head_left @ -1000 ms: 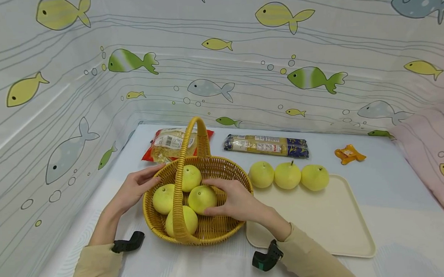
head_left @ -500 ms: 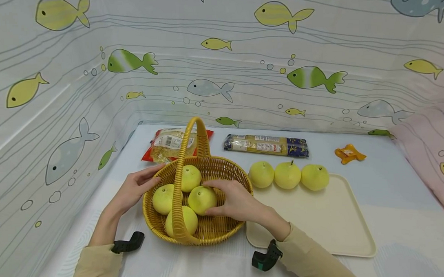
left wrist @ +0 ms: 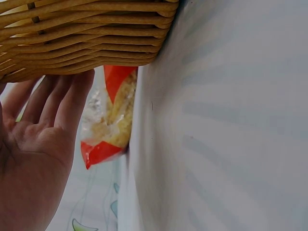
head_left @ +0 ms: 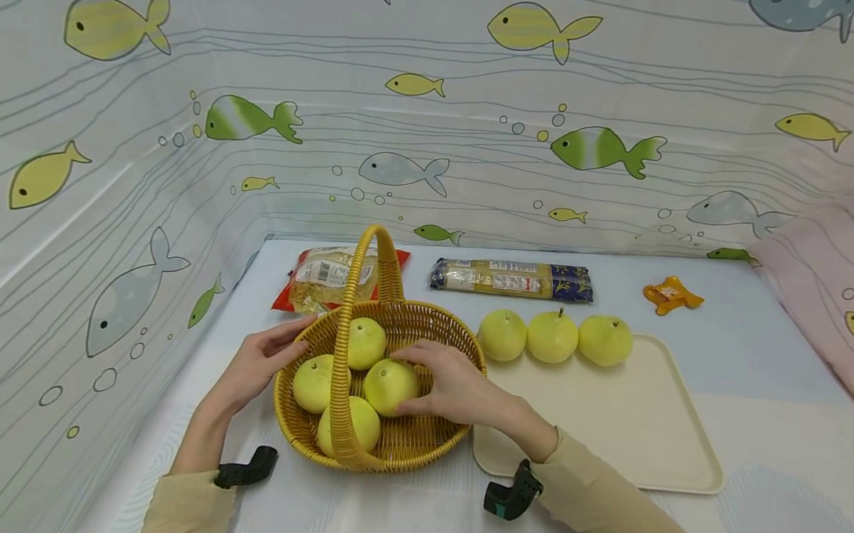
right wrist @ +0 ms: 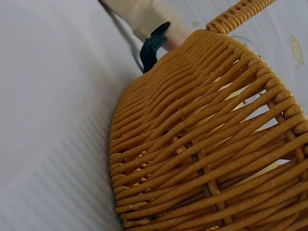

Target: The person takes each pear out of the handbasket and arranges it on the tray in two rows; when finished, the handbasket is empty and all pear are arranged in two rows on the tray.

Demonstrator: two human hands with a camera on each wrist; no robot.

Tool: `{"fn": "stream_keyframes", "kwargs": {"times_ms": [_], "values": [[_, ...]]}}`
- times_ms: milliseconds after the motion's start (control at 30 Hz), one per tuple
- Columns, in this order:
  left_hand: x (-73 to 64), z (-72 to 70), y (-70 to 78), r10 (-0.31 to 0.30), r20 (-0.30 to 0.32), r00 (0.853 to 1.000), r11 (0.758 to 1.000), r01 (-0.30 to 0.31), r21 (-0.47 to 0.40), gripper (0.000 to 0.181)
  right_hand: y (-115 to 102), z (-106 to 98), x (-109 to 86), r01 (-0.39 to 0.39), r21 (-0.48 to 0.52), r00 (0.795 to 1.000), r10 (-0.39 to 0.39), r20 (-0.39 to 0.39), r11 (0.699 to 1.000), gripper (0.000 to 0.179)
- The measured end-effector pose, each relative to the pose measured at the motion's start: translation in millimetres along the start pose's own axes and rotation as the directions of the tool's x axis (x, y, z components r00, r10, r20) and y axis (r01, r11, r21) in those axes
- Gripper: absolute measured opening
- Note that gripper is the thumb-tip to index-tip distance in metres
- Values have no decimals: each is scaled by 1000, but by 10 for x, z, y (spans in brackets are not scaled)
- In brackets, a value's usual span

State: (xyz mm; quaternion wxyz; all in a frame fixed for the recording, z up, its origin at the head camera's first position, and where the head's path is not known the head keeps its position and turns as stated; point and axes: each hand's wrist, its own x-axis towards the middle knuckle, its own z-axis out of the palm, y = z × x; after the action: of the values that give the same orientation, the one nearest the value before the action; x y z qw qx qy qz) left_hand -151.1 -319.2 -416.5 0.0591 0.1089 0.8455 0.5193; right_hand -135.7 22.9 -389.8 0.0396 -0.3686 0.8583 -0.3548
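Observation:
A wicker basket (head_left: pixel 292 436) with a tall arched handle holds several round yellow-green pears. My right hand (head_left: pixel 459 387) reaches inside over the rim and grips a pear (head_left: pixel 390 387) between thumb and fingers. At the basket's left rim my left hand (head_left: pixel 257 363) touches the wicker with its fingers extended; the left wrist view shows those fingers (left wrist: pixel 70 103) lying straight against the basket's side (left wrist: pixel 96 38). Another pear (head_left: pixel 365 344) sits just behind the gripped one. In the right wrist view the woven wall (right wrist: pixel 207 139) hides the right hand.
A beige tray (head_left: pixel 616 424) lies to the right, with three pears (head_left: pixel 553 337) in a row along its back edge. Behind stand a red-edged clear bag (head_left: pixel 321 274), a long noodle-like packet (head_left: pixel 512 279) and a small orange packet (head_left: pixel 672 295). Fish-patterned cloth walls enclose the table.
The pear in my right hand has shifted very slightly to the right inside the basket. My left hand stays at the basket's rim.

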Motion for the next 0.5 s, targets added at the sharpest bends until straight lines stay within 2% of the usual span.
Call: {"fn": "stream_keyframes", "kwargs": {"times_ms": [200,500], "values": [[-2,3,-5,2,0,1000,1000,-2,-3,49,-5,3,-6,-17,-4,1000,18,22,1000,61],[3,3,-3,-7,-5,1000,1000,7,8,49,7,7,9,1,-7,999,-1,45,1000,61]]}}
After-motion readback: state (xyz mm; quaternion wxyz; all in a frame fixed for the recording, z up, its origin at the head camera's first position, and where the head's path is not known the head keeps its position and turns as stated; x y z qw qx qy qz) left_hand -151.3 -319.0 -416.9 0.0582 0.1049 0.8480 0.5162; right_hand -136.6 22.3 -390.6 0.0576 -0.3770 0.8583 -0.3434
